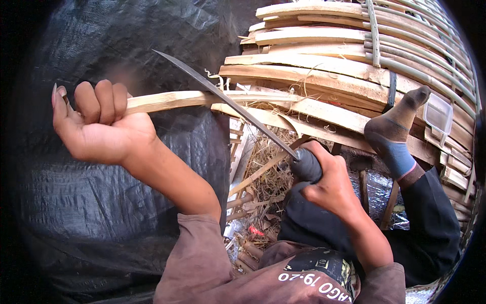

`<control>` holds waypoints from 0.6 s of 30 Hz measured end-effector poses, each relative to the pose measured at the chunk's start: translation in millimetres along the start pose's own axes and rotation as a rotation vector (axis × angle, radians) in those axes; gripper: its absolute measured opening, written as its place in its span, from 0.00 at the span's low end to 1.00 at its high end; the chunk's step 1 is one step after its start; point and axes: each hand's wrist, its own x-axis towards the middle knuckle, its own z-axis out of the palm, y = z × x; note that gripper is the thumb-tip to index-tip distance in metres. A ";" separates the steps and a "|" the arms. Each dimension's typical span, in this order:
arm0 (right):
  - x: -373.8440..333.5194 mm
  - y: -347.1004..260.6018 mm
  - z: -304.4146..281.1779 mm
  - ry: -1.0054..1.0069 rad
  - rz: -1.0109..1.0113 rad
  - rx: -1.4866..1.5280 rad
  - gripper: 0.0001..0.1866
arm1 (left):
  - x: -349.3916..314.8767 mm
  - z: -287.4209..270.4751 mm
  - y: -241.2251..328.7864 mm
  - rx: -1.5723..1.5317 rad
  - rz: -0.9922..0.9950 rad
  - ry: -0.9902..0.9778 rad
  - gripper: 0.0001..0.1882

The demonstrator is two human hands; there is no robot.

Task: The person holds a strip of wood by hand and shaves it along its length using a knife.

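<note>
Two closed grips: our L hand point(98, 121), slim pale wood strip point(169, 101); R hand point(331, 175), black-handled steel knife point(244, 113). Prob. paring; next stroke needs steadiness.

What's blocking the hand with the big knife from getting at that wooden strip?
Nothing that I can see. The right hand grips the knife, whose blade already crosses the wooden strip in this view. The left hand holds the strip's left end, to the side of that crossing.
</note>
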 end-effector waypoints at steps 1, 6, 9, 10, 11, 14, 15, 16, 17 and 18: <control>-2.8 -1.9 -2.8 0.017 -0.011 -0.007 0.24 | -3.1 3.4 0.3 0.006 0.019 -0.018 0.22; 13.1 -51.4 -3.9 -0.109 -0.086 0.012 0.28 | -5.8 -3.1 15.1 -0.111 0.001 -0.285 0.21; 26.3 -47.8 4.0 -0.053 -0.152 0.037 0.26 | -9.0 7.2 11.4 -0.023 0.068 -0.185 0.20; 28.8 -34.2 8.7 -0.023 -0.136 -0.006 0.25 | -7.8 6.8 11.5 -0.003 0.087 -0.142 0.23; 30.6 -17.5 9.5 -0.053 0.044 0.022 0.23 | -6.2 2.1 10.5 0.026 0.109 -0.128 0.23; 18.6 6.6 11.5 -0.002 -0.010 0.070 0.21 | -16.5 0.5 17.1 0.057 0.120 -0.137 0.24; 19.4 2.1 7.7 -0.015 0.027 0.027 0.22 | -17.2 4.3 15.2 0.106 0.150 -0.099 0.23; 19.0 -8.6 2.6 -0.026 0.067 -0.014 0.22 | -9.0 -9.1 14.8 -0.042 0.075 -0.235 0.14; 16.1 -17.6 5.4 -0.019 0.055 -0.015 0.24 | -7.4 -10.5 11.1 -0.024 0.090 -0.208 0.14; 19.0 -28.6 5.1 -0.061 0.020 -0.053 0.26 | -7.1 -11.1 9.0 -0.006 0.105 -0.181 0.14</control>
